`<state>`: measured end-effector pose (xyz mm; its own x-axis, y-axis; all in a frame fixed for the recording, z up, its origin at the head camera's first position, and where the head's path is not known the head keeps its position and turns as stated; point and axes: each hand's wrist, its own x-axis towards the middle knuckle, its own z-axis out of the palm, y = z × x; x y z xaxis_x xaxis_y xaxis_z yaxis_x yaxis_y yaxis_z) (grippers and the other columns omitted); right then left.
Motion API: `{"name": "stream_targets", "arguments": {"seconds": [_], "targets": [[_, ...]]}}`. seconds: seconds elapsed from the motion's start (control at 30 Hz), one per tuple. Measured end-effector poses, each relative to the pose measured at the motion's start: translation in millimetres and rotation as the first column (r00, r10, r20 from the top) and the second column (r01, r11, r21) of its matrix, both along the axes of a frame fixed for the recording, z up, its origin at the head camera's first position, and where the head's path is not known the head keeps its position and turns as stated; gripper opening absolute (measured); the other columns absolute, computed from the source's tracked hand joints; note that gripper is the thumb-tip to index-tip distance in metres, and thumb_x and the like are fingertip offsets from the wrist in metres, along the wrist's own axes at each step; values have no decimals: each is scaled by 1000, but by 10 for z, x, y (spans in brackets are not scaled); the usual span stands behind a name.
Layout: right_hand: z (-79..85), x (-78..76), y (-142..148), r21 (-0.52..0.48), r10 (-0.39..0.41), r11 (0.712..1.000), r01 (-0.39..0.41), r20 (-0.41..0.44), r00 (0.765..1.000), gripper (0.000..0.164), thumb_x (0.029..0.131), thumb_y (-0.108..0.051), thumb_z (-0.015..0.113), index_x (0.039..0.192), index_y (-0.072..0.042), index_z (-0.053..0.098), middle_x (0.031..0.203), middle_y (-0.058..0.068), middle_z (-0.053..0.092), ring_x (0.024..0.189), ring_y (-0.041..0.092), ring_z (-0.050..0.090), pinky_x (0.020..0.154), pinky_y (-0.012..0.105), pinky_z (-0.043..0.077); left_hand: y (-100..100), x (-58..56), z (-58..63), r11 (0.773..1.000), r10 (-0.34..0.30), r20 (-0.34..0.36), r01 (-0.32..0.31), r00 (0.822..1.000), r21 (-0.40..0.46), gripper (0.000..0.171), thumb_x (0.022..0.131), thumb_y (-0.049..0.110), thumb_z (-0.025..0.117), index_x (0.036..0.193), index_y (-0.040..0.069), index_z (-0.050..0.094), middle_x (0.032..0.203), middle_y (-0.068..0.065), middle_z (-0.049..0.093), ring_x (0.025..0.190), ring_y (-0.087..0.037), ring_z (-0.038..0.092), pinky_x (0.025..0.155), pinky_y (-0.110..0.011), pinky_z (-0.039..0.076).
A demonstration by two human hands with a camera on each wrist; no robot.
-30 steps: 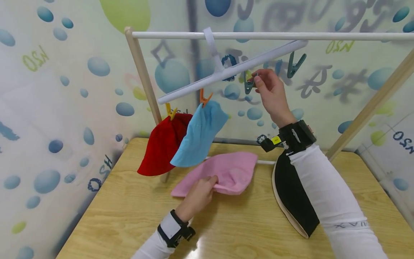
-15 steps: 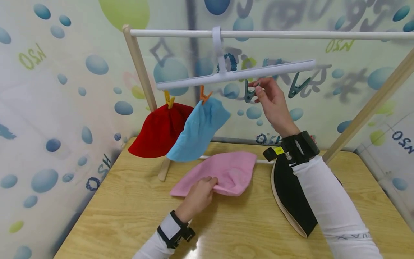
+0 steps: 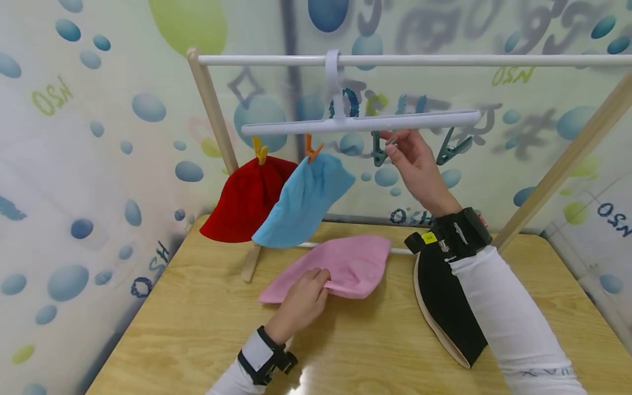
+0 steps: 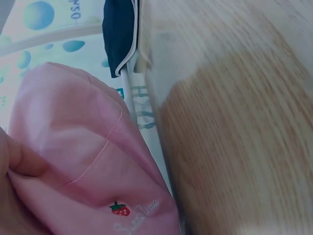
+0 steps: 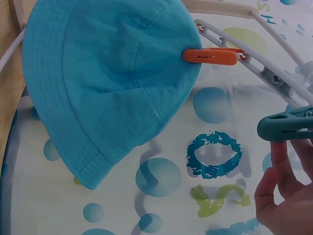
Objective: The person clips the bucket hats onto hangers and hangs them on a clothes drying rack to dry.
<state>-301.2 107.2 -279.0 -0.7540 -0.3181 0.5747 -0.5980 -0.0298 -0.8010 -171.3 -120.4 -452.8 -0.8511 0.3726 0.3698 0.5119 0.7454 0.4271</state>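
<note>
My left hand [image 3: 302, 299] grips the edge of a pink bucket hat [image 3: 353, 263] low over the table; the left wrist view shows a strawberry on it. My right hand [image 3: 417, 167] has its fingers on a dark green clothespin [image 3: 379, 149] hanging from a white hanger [image 3: 395, 122]. No cloth is in that clip. On the hanger's left half, a yellow clothespin [image 3: 260, 151] holds a red bucket hat [image 3: 247, 203], and an orange clothespin [image 5: 210, 56] holds a light blue bucket hat [image 5: 107, 78]. Another green clothespin [image 3: 451, 148] hangs at the right.
The hanger hooks over the white rail [image 3: 419, 60] of a rack with wooden legs [image 3: 212, 109]. A black hat with a pale edge [image 3: 444, 307] lies on the wooden table [image 3: 355, 351], partly behind the right sleeve. A patterned wall stands behind.
The hanger has swung from a steep slant to nearly level, its right end coming down along with the right hand and clip. The left hand and pink hat stay about where they were.
</note>
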Motion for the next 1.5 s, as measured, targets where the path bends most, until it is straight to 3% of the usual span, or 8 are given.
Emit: {"name": "stream_targets", "arguments": {"seconds": [0.23,0.47,0.6,0.83,1.0,1.1,1.3,1.5], "targets": [[-2,57,0,51,15,999,-15,4,1000,7,96,-13,45,101,-9,43,133,14,44,121,25,40,89,34,33,23,-46,80,992,46,-58,-39,997,123,11,87,0,51,93,5,58,98,-12,52,84,-19,51,71,-36,49],[29,66,-56,32,44,998,-45,34,998,8,93,-12,50,98,-7,46,129,13,48,121,25,45,99,35,38,20,-199,289,953,150,-176,-95,973,289,21,81,-7,55,97,4,62,91,-11,61,76,-20,57,62,-36,52],[30,86,-80,45,9,999,-12,73,997,11,92,-14,54,95,-6,47,128,12,48,121,26,46,91,26,42,25,-298,419,951,170,-215,-103,962,290,19,79,-8,55,93,2,63,86,-13,63,75,-21,58,61,-37,51],[93,89,-121,38,-4,999,1,87,996,9,90,-13,56,95,-7,50,119,10,50,117,23,50,94,27,45,27,-535,702,944,224,-297,-131,928,302,12,79,-3,56,86,1,64,74,-14,63,67,-26,59,57,-44,49],[131,85,-144,21,33,999,-35,121,992,28,89,-11,57,116,-6,51,119,8,53,111,19,55,91,26,46,33,-639,862,932,241,-342,-118,908,344,12,78,-1,53,81,-1,64,69,-15,62,63,-28,59,53,-44,47],[135,91,-144,52,34,998,-42,143,989,41,90,-13,57,129,-8,47,119,7,57,110,17,55,94,32,44,34,-652,925,926,237,-317,-115,919,359,12,81,0,52,83,-1,64,73,-15,65,66,-26,60,57,-44,49],[131,98,-145,21,48,998,-54,218,975,37,89,-18,58,124,-7,51,111,3,62,109,17,55,94,36,40,64,-660,1008,927,198,-238,-103,951,360,14,87,5,51,91,4,65,83,-12,68,74,-22,60,67,-43,50],[132,111,-183,-44,26,999,-14,287,958,37,85,-18,63,119,-6,55,98,-3,66,105,17,57,95,39,36,168,-663,1135,932,161,-246,-65,956,357,18,88,6,48,94,6,66,87,-10,69,78,-21,60,70,-41,51]]}}
